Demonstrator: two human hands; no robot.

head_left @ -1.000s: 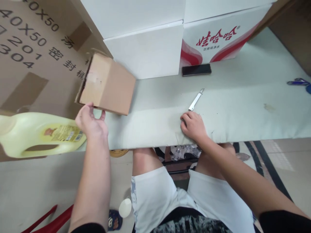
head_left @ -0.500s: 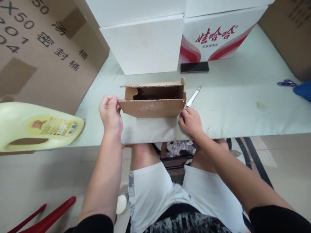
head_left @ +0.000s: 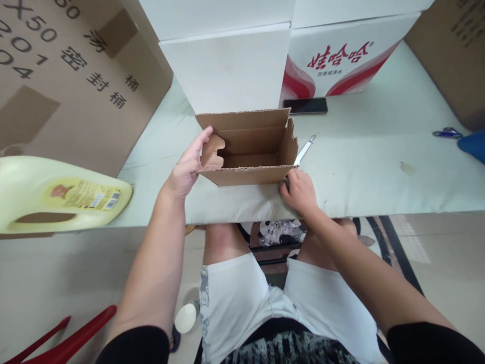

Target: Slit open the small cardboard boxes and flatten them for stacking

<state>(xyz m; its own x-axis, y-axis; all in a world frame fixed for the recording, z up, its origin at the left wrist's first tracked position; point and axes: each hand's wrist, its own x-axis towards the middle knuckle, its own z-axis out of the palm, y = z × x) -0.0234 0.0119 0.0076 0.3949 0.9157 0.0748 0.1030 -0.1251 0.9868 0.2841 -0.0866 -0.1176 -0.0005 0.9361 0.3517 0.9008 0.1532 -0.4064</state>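
Observation:
A small brown cardboard box (head_left: 250,176) stands near the table's front edge, its top open, its inside in view. My left hand (head_left: 186,167) is at its left end, fingers stretched apart. The fingertips touch near the back flap (head_left: 246,119), and the base of the hand meets the front flap's left corner. A notched side flap (head_left: 212,152) lies just right of those fingers. My right hand (head_left: 299,191) is closed around a white utility knife (head_left: 305,150) by the box's front right corner. The knife's blade end points away from me, and the fingers hide most of its handle.
Behind the box are stacked white cartons (head_left: 227,71) and a black phone (head_left: 305,105). A large brown carton (head_left: 91,111) and a pale yellow jug (head_left: 87,198) occupy the left. Blue objects (head_left: 473,145) lie at the far right.
The box's top has opened wider, its back flap now raised and leaning away. My left hand has gone from pinching the front flap's corner to spreading its fingers toward the back. My right hand stays put.

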